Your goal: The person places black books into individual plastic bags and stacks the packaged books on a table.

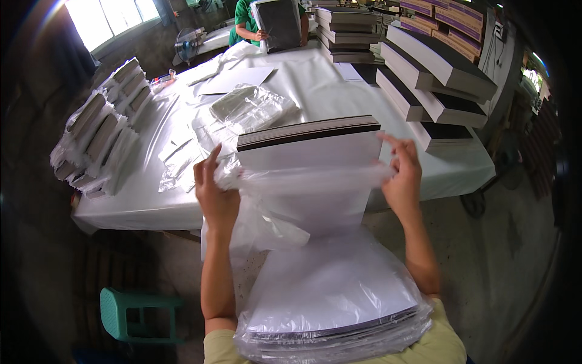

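A thick stack of white sheets with a dark edge (pixel 309 148) stands tilted before me, its lower half inside a clear plastic bag (pixel 291 200). My left hand (pixel 213 197) grips the bag's left rim beside the stack. At the right, my right hand (pixel 403 176) pinches the bag's other rim, fingers spread. Below them, on my lap, lies a pile of bagged white sheets (pixel 333 303).
The white-covered table (pixel 151 206) carries loose clear bags (pixel 251 106), bagged packs (pixel 100 139) along its left edge and stepped stacks of boards (pixel 436 79) at the right. A person in green (pixel 245 24) holds a dark pack at the far end. A green stool (pixel 133 312) stands lower left.
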A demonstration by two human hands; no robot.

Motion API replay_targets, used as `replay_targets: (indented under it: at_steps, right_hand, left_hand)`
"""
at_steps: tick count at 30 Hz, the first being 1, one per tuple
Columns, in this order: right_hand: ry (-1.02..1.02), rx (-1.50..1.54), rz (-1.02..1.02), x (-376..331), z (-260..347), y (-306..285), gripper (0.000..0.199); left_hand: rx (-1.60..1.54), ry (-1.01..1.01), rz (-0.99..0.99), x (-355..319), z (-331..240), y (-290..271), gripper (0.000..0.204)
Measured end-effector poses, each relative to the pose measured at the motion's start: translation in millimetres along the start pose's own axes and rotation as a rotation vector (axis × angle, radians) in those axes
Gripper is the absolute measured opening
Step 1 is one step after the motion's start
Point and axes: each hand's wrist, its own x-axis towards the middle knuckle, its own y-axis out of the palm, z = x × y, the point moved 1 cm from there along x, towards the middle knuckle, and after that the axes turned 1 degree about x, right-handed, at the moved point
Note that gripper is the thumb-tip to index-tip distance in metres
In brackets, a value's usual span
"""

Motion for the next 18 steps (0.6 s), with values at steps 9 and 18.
replay_targets:
  at_steps: [9,18]
  right_hand:
    - [-0.152,0.014,-0.156,15,-2,-8,0.024]
    - [0.841,1.294,0.590,-16,-24,-51,0.048]
  left_hand:
    - [-0.688,-0.470,0.329,-2,18,-21,0.038]
    - [-0.837,-0.942,1.069,-51,63,2,0.030]
